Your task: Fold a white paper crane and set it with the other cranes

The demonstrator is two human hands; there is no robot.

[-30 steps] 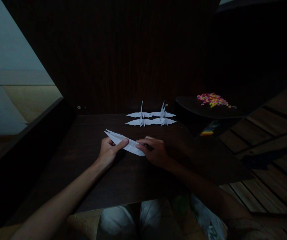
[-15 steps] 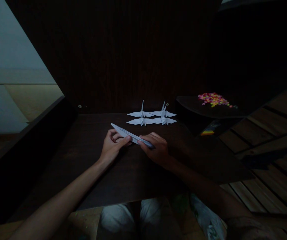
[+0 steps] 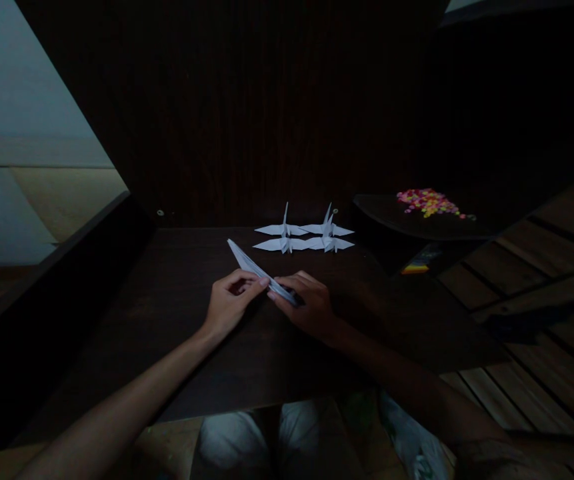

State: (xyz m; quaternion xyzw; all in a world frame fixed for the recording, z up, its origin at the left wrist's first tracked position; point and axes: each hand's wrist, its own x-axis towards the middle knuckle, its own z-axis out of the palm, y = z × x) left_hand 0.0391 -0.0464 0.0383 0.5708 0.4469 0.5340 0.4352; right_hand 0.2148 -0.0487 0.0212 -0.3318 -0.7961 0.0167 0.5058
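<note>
A narrow folded white paper [image 3: 247, 261] slants between my hands over the dark tabletop, its pointed end up and to the left. My left hand [image 3: 234, 297] pinches it near the middle, thumb on top, with the other fingers curled under. Closed around its lower right end is my right hand [image 3: 307, 301], whose fingers partly hide that tip. Beyond the hands, several white origami cranes [image 3: 285, 243] stand in two close rows, wings spread and touching or overlapping.
A dark wooden tabletop [image 3: 177, 360] lies under my hands, with a tall panel behind and a raised side board [image 3: 51, 267] at left. On the right, a rounded shelf [image 3: 387, 217] bears a heap of small colourful pieces [image 3: 429, 202]. My knees are below the front edge.
The folded paper has turned steeper and its right end has come slightly nearer to me. My left hand has slid along it toward my right hand, so their fingertips are closer.
</note>
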